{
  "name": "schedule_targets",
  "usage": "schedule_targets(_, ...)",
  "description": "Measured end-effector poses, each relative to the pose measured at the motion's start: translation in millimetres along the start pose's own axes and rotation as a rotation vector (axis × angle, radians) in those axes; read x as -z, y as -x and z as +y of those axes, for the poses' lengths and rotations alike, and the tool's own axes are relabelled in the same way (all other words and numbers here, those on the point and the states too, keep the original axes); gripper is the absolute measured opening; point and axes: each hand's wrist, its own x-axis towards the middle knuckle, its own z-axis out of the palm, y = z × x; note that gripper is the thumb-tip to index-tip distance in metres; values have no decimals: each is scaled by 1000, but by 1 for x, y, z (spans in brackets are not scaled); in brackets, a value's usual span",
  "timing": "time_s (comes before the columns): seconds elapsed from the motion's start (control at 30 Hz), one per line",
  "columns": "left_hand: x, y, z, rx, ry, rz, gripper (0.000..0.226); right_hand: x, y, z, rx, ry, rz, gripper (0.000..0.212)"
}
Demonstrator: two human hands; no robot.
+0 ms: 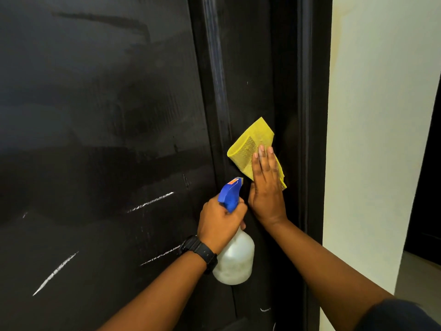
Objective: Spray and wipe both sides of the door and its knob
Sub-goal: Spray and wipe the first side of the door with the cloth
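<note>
On the door (95, 115) stile, the right hand (266, 187) presses the yellow cloth (248, 144) with straight fingers, cloth extending toward 11 o'clock; the left hand (219, 220), at 8 o'clock, grips the spray bottle (236, 256); knob unseen.

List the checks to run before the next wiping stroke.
1. Cloth flat on door under right hand: ok.
2. Bottle held in left hand: ok.
3. Knob in view: not ok, out of frame.
4. White streaks on door wiped off: not ok.
5. Liquid left in bottle: cannot tell.
</note>
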Motion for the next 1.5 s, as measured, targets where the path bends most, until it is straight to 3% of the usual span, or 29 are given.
schedule_targets(0.13, 0, 8, -7, 21, 17, -13, 10, -4, 40, 2, -39, 6, -44, 65)
schedule_targets(0.23, 3, 19, -11, 51, 12, 6, 14, -7, 69, 2, -78, -16, -76, 73)
schedule_targets(0.3, 9, 26, -12, 67, 33, 24, 20, -12, 78, -4, -159, -43, -69, 68)
schedule_targets(0.47, 38, 37, -14, 44, 41, 78, 18, -28, 71, -48, -459, -197, 84, 56)
schedule_targets(0.63, 84, 55, -20, 56, 25, 157, 20, -44, 65, -103, -611, -273, 201, 54)
schedule_targets(0.8, 141, 77, -29, 58, -8, 240, 18, -61, 64, -164, -565, -292, 182, 55)
schedule_targets(0.93, 183, 91, -28, 44, 16, 248, 25, -70, 59, -188, -645, -259, 201, 58)
schedule_targets(1.5, 347, 178, -59, 29, -27, 351, 19, -119, 106, -398, -389, -194, -3, 57)
